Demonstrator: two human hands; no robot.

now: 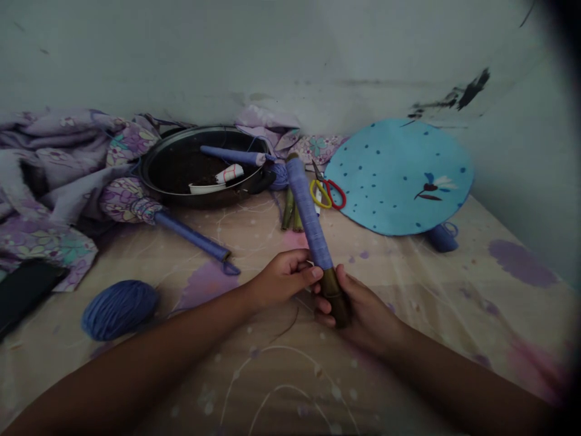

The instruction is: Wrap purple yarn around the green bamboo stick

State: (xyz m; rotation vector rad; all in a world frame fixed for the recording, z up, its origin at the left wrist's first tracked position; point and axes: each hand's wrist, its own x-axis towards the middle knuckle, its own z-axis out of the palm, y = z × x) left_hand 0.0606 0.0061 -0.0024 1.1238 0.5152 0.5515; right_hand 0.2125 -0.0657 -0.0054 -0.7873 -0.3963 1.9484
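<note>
"Where is your wrapped stick [313, 221]?"

"It's right in front of you, between both your hands, slanting up and away to your left. Blue-violet yarn winding covers most of it; the dark lower end is bare."

"And your grip?"

"Your right hand [370, 309] is closed around that bare end, thumb along its side. Your left hand [288, 275] is narrow, closed on the stick at the lower edge of the winding. You can't tell from here whether it pinches a strand as well."

"What's around you?"

"Beyond the stick you have the scissors [323, 183], with one yellow and one red handle, just beside the light blue disc [385, 181]. To your left are a ball of yarn [120, 309], another wrapped rod [193, 237] and the black pan [170, 188]."
</note>
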